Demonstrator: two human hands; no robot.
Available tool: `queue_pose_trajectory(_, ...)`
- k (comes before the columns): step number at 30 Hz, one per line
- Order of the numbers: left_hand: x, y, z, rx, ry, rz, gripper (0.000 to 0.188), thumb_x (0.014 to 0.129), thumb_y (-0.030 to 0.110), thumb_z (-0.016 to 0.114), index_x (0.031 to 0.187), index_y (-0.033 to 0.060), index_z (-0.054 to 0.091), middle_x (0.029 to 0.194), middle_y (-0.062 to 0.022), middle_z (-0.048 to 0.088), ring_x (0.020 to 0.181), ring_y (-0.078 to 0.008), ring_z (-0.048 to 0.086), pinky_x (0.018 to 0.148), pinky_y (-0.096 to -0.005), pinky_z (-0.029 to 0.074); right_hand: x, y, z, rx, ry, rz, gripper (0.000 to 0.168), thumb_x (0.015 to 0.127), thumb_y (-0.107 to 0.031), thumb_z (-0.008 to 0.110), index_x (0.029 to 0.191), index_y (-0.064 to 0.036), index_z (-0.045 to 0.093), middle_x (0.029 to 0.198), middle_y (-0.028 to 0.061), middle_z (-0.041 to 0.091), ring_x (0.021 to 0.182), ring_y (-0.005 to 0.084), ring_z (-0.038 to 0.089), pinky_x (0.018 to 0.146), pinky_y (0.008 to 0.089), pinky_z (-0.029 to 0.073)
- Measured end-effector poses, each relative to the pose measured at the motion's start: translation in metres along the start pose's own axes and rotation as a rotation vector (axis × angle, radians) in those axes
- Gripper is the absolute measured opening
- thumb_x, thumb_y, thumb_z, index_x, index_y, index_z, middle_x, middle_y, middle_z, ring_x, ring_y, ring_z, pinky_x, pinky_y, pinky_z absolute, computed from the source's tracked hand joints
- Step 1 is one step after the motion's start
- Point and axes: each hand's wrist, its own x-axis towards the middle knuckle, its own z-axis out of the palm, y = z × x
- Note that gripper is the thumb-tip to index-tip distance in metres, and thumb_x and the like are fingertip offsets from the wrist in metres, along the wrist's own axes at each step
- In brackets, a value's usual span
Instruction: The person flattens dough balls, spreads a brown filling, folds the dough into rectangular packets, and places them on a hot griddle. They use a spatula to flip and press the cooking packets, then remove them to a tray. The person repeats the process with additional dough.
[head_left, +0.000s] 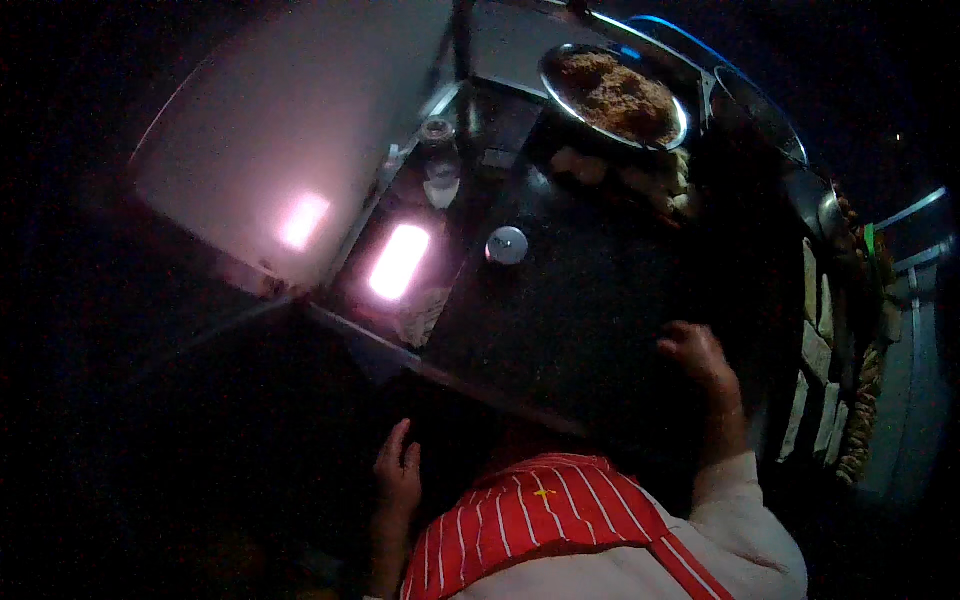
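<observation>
My left hand (397, 474) hangs beside the near counter edge, its fingers somewhat apart and nothing visible in it. Over the right part of the dark counter (570, 330) is my right hand (697, 352), blurred, with curled fingers. Whether it grips anything is too dim to tell. A small round white object (507, 245), perhaps a lid or a cup, sits on the counter ahead. To its left a lit rectangular lamp (400, 262) glows strongly. Behind the lamp stands what looks like a glass jar (439, 139), with a pale item (442, 191) in front.
A wide metal bowl (679, 124) at the back holds brown crumbly food (619, 94). Pale lumps (585, 165) lie below it. An upright panel (247, 142) borders the left side, reflecting the lamp. Several pale flat pieces (816, 352) are at the right.
</observation>
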Motion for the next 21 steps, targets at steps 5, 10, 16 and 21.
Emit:
queue_pose_trajectory(5,0.070,0.044,-0.009,0.087,-0.112,-0.008,0.036,0.087,0.008,0.057,0.123,0.0039,0.054,0.123,-0.0162,0.057,0.114,-0.0313,0.054,0.097,-0.0379,0.043,0.177,0.018,-0.020,0.604,0.223,-0.067,0.031,0.082,-0.018,0.067,0.106,0.000,0.063,0.101,0.0087,0.066,0.093,0.0160,0.060,0.081,0.0304,0.048)
queue_pose_trajectory(10,0.129,0.068,0.007,0.116,-0.155,0.295,0.038,0.086,0.011,0.060,0.122,0.0036,0.055,0.121,-0.0146,0.058,0.114,-0.0287,0.055,0.098,-0.0374,0.042,0.312,0.084,-0.025,0.297,0.443,0.032,0.045,0.086,-0.028,0.060,0.124,-0.005,0.053,0.117,0.0171,0.060,0.098,0.0321,0.062,0.079,0.0427,0.051)
queue_pose_trajectory(16,0.210,0.094,0.043,0.090,-0.214,0.514,0.048,0.081,0.014,0.066,0.126,0.0045,0.052,0.132,-0.0146,0.050,0.123,-0.0291,0.047,0.103,-0.0389,0.038,0.337,-0.011,-0.006,-0.180,0.472,0.112,0.041,0.086,-0.029,0.054,0.120,-0.006,0.056,0.112,0.0219,0.060,0.094,0.0377,0.062,0.075,0.0462,0.051)
queue_pose_trajectory(21,0.248,0.133,0.075,0.090,-0.306,0.633,0.067,0.077,0.022,0.071,0.136,0.0083,0.042,0.147,-0.0181,0.026,0.137,-0.0352,0.024,0.112,-0.0447,0.023,0.344,0.008,-0.002,-0.048,0.570,0.146,0.038,0.085,-0.028,0.053,0.115,-0.006,0.060,0.108,0.0231,0.062,0.092,0.0380,0.062,0.074,0.0461,0.050)
